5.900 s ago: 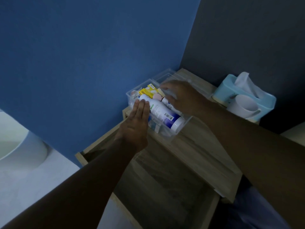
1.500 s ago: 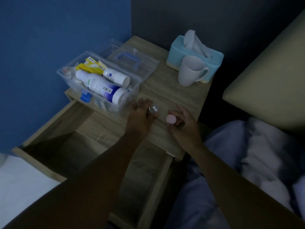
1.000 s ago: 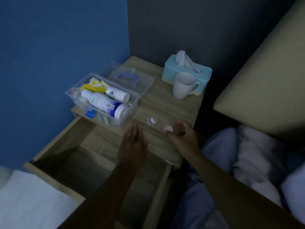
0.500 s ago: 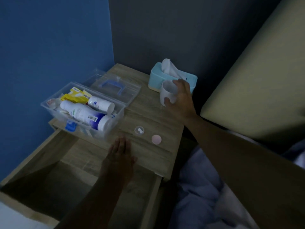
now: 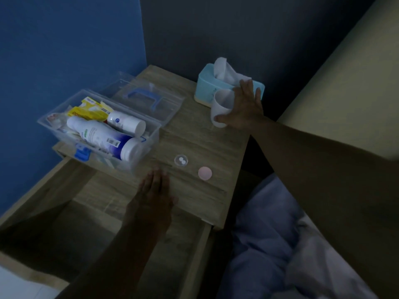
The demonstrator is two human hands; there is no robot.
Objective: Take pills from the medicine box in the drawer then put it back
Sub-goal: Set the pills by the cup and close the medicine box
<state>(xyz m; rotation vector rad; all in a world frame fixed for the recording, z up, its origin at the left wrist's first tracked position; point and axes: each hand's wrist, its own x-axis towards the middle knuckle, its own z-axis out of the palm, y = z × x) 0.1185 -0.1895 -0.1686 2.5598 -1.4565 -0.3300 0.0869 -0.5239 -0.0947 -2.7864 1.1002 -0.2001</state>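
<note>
The clear medicine box [image 5: 51, 117] stands open at the left of the nightstand top [image 5: 200, 139], full of bottles and packets, its lid with a blue handle [image 5: 143, 97] lying behind it. A small clear pill container [image 5: 181, 160] holding two white pills sits on the top, its pink cap [image 5: 205, 173] beside it. My left hand [image 5: 153, 199] lies flat and empty near the top's front edge. My right hand [image 5: 243, 108] wraps around the white mug [image 5: 220, 106]. The wooden drawer [image 5: 54, 212] below is pulled out.
A light blue tissue box [image 5: 207, 83] stands behind the mug in the back corner. Blue and dark walls close the left and back. A beige headboard and pale bedding lie to the right of the nightstand.
My right hand left the pink cap on the top and reached back to the mug, closing on it. My left hand drew back from the pill container toward the front edge.
</note>
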